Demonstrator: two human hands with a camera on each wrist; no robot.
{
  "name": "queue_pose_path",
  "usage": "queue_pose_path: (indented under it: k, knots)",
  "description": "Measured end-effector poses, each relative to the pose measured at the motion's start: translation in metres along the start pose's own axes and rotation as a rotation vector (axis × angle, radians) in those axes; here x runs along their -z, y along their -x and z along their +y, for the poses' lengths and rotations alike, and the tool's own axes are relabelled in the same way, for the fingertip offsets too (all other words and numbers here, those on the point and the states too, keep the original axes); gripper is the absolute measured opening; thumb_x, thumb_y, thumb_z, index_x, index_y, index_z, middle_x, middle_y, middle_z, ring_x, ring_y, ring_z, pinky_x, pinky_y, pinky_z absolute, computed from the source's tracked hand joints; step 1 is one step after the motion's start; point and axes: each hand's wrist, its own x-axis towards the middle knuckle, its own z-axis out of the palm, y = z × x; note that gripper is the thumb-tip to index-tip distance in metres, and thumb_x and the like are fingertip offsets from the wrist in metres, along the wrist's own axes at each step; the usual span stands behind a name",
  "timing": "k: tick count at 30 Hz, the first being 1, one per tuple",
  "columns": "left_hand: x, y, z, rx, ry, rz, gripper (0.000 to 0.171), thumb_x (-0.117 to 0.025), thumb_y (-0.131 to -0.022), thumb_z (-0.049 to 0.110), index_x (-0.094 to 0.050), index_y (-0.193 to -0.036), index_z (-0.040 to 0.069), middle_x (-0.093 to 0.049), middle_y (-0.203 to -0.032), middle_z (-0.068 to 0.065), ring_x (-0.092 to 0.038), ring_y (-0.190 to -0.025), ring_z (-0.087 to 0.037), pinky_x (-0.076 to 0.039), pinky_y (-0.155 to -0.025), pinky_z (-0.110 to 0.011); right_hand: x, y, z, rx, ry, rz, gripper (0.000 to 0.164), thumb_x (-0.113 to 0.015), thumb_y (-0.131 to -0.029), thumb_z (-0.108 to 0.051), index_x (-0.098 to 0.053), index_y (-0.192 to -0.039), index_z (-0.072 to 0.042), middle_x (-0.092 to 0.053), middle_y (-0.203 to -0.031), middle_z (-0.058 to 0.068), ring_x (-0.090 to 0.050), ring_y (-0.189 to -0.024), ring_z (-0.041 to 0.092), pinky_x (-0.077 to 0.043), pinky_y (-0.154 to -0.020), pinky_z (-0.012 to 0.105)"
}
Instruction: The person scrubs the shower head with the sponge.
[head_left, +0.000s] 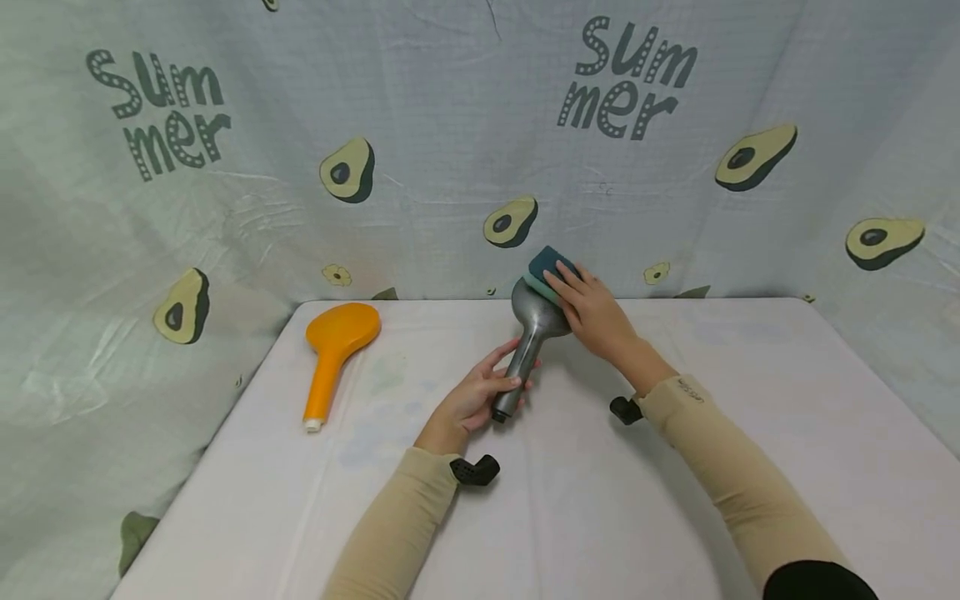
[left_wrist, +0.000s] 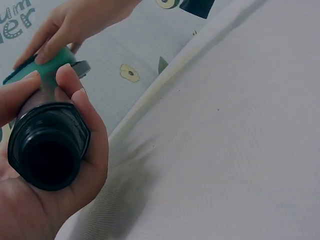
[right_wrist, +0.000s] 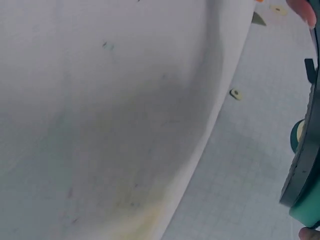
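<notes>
Left hand (head_left: 474, 397) wraps the grey shower head (head_left: 536, 312), likely light, stiff, slick, best held by that handle (head_left: 524, 360), while right hand (head_left: 600, 321) pinches a soft-looking sponge (head_left: 550, 260)!

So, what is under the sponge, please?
Under the sponge is the wide end of the grey shower head, with the sponge's green side against it. The surface right beneath is covered, so I cannot see it.

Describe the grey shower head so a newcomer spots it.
Find the white table, far side, middle. There the left grip holds the shower head, a green sponge against it. Unlike the orange shower head at left, it's grey and held.
</notes>
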Motion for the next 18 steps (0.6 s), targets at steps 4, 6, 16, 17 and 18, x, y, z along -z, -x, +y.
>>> queue_pose_path:
  k: [4, 6, 16, 17, 18]
  knots:
    - [0.000, 0.000, 0.000, -0.001, 0.003, -0.006, 0.071, -0.045, -0.101, -0.013, -0.026, -0.163, 0.015, -0.044, -0.153, -0.026, -0.067, -0.094, -0.012, -0.055, -0.071, -0.028, 0.000, 0.008, 0.004, -0.005, 0.003, 0.002, 0.047, -0.057, -0.105, -0.008, -0.049, -0.151, -0.004, -0.041, -0.157, 0.022, -0.032, -0.145, 0.049, -0.031, -0.112, 0.065]
    - [0.001, 0.000, 0.000, -0.001, 0.000, -0.006, 0.071, -0.045, -0.101, -0.013, -0.026, -0.163, 0.014, -0.044, -0.153, -0.027, -0.067, -0.094, -0.012, -0.055, -0.071, -0.028, -0.001, 0.012, 0.003, 0.018, 0.008, 0.010, 0.048, -0.059, -0.103, -0.006, -0.051, -0.150, -0.003, -0.042, -0.156, 0.023, -0.032, -0.144, 0.049, -0.032, -0.111, 0.066]
    - [0.000, -0.001, -0.001, -0.019, -0.019, -0.007, 0.071, -0.044, -0.101, -0.012, -0.021, -0.164, 0.012, -0.056, -0.143, -0.021, -0.066, -0.093, -0.013, -0.055, -0.071, -0.027, -0.014, 0.017, -0.025, 0.310, 0.029, 0.088, 0.045, -0.070, -0.094, -0.002, -0.064, -0.138, -0.007, -0.054, -0.147, 0.021, -0.042, -0.139, 0.048, -0.033, -0.109, 0.069]
    - [0.000, 0.000, 0.000, -0.017, -0.022, -0.005, 0.070, -0.044, -0.101, -0.012, -0.021, -0.164, 0.011, -0.059, -0.137, -0.019, -0.066, -0.093, -0.013, -0.055, -0.072, -0.027, -0.015, 0.015, -0.029, 0.355, 0.054, 0.082, 0.046, -0.072, -0.092, -0.003, -0.065, -0.138, -0.008, -0.055, -0.146, 0.021, -0.043, -0.139, 0.047, -0.034, -0.109, 0.069]
    - [-0.001, 0.000, 0.000, -0.016, -0.023, -0.001, 0.070, -0.045, -0.101, -0.012, -0.021, -0.164, 0.010, -0.062, -0.132, -0.017, -0.066, -0.093, -0.013, -0.055, -0.072, -0.028, -0.015, 0.014, -0.033, 0.394, 0.078, 0.073, 0.047, -0.074, -0.091, -0.004, -0.066, -0.137, -0.009, -0.055, -0.145, 0.020, -0.044, -0.138, 0.046, -0.034, -0.109, 0.069]
